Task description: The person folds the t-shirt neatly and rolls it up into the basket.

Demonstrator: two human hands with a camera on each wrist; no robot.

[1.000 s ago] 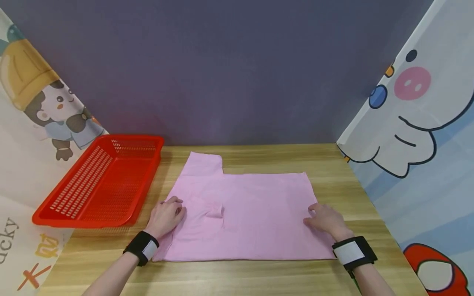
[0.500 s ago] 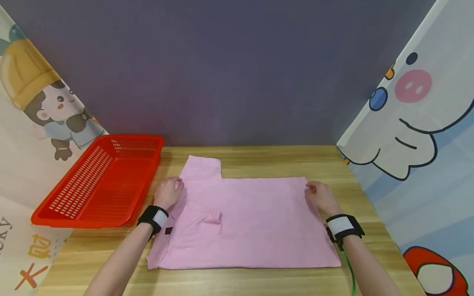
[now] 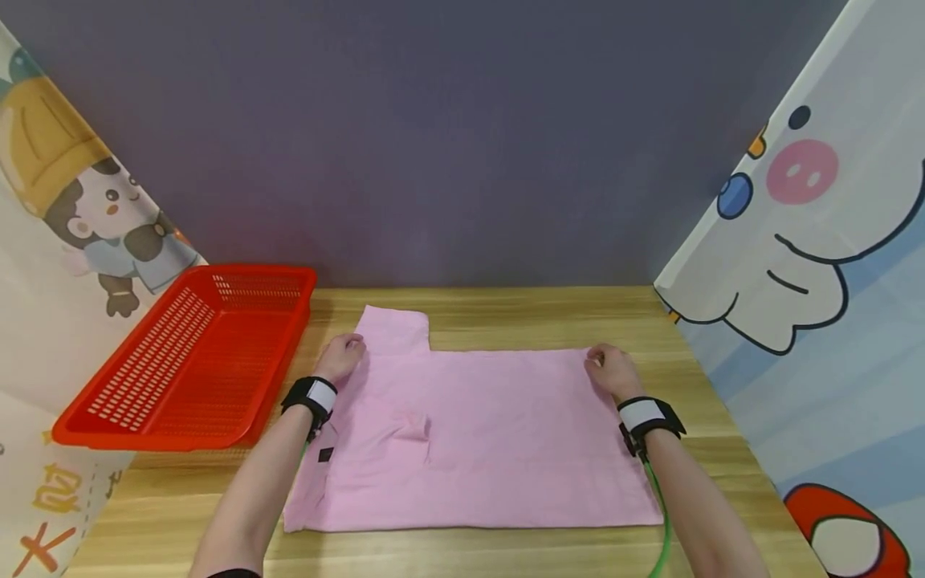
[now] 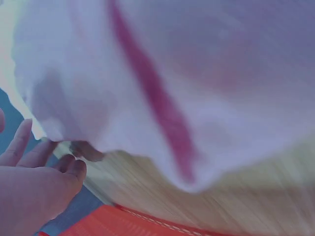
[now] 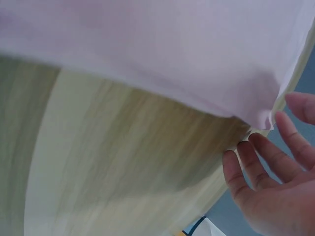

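Note:
A pink folded garment (image 3: 499, 433) lies on the table, with a narrow piece sticking out at its far left. A small black tag (image 3: 326, 454) shows near its left side, and a bunched tuck (image 3: 410, 426) lies on its front. My left hand (image 3: 340, 359) is at the far part of the garment's left edge, its fingers loosely bent. My right hand (image 3: 613, 371) is at the far right corner. In the right wrist view, its fingers (image 5: 268, 157) are relaxed and apart around that corner. The left fingertips are partly hidden by cloth in the left wrist view.
A red plastic basket (image 3: 285, 377) stands to the left of the garment. The wooden table (image 3: 520, 317) meets a dark grey wall at the back. Printed cartoon panels rise on both sides. A green cable (image 3: 659, 514) hangs from the right wristband.
Both hands have moved away from me along the garment's side edges, up to its far corners. The black tag has come into view from behind the left arm.

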